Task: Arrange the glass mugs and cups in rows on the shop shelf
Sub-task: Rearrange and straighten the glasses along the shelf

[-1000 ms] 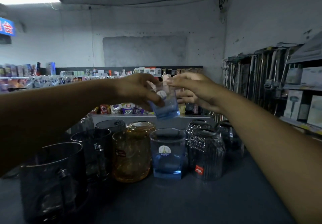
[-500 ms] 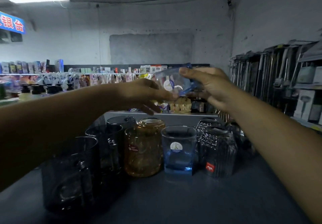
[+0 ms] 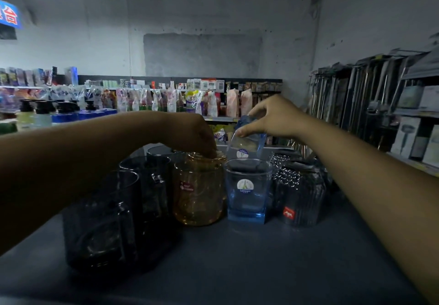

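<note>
- The right hand (image 3: 273, 117) reached in from 3 o'clock and pinched a blue glass (image 3: 247, 138) between thumb and curled fingers, holding it clear of the shelf (image 3: 237, 269).
- The held blue glass was tilted. Its thick blue base appeared to point upward toward the fingers, though the dim light left this uncertain. A round sticker showed on its lower part.
- A second blue glass (image 3: 245, 190) stood upright on the shelf near the centre of the view. The held glass hung just above its rim, toward 12 o'clock.
- The left hand (image 3: 197, 136) came in from 9 o'clock, bent down at the wrist over the top of an amber mug (image 3: 199, 190). Its fingertips were hidden at the mug's rim, so it could not be told whether they gripped the mug or merely rested there.
- The amber mug stood just beside the standing blue glass, at its 9 o'clock.
- A ribbed clear glass (image 3: 299, 198) with a red label stood at the standing blue glass's 3 o'clock, with a studded glass (image 3: 285, 162) behind it, toward 12 o'clock.
- Dark mugs (image 3: 99, 221) ran in a line from 7 o'clock of the amber mug back toward 11 o'clock.
- Store racks with packets and bottles (image 3: 42, 114) filled the background from 9 to 12 o'clock.
</note>
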The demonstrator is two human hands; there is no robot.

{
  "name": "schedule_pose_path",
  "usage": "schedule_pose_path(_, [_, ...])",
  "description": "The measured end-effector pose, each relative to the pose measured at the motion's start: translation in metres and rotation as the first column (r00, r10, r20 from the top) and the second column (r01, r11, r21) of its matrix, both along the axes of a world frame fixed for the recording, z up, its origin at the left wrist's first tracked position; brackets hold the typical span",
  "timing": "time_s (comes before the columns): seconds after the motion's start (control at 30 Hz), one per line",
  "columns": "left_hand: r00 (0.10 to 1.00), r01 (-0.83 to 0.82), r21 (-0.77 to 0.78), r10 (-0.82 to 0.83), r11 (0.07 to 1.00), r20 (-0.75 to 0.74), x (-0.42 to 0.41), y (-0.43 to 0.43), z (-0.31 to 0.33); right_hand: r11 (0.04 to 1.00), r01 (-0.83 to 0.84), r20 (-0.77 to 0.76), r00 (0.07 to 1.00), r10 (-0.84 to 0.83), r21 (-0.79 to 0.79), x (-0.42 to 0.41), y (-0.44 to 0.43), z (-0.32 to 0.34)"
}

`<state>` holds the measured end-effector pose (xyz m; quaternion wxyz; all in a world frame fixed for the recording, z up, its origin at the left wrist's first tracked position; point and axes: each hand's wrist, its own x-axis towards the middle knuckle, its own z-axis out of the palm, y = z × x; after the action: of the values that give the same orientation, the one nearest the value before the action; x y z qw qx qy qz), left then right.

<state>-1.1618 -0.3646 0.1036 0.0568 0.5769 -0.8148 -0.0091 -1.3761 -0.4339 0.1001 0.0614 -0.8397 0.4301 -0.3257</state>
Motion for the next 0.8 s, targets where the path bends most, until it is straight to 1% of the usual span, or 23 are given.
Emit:
schedule_pose_path(0.13, [1.0,0.023,0.004,-0.023,1.0,-0.019,0.002,-0.003,-0.002,0.996,-0.026,-0.145,0.989,0.039,0.09,0.004,0.004,-0.002])
schedule_pose_path(0.23, [0.999,0.039,-0.003,-0.039,0.999,-0.007,0.002,-0.002,-0.002,0.99,-0.033,-0.265,0.962,0.069,0.138,0.011,0.003,-0.006])
schedule_pose_path(0.33, [0.999,0.039,-0.007,-0.039,0.999,-0.025,0.002,-0.004,-0.002,0.981,-0.036,-0.345,0.933,0.1,0.19,0.018,-0.002,-0.011])
schedule_pose_path(0.4, [0.999,0.041,-0.011,-0.041,0.999,-0.015,0.003,-0.004,-0.003,0.981,-0.03,-0.387,0.916,0.103,0.19,0.02,-0.004,-0.014])
schedule_pose_path(0.5, [0.999,0.04,-0.017,-0.041,0.999,-0.021,0.004,-0.005,-0.003,0.984,-0.028,-0.411,0.906,0.1,0.176,0.02,-0.004,-0.015])
schedule_pose_path(0.67, [0.999,0.041,-0.015,-0.041,0.999,-0.017,0.004,-0.006,-0.002,0.98,-0.061,-0.435,0.89,0.14,0.192,0.015,-0.006,-0.014])
schedule_pose_path(0.8, [0.998,0.05,-0.004,-0.05,0.999,-0.025,0.004,-0.007,-0.002,0.958,-0.107,-0.377,0.903,0.205,0.267,0.006,-0.004,-0.012])
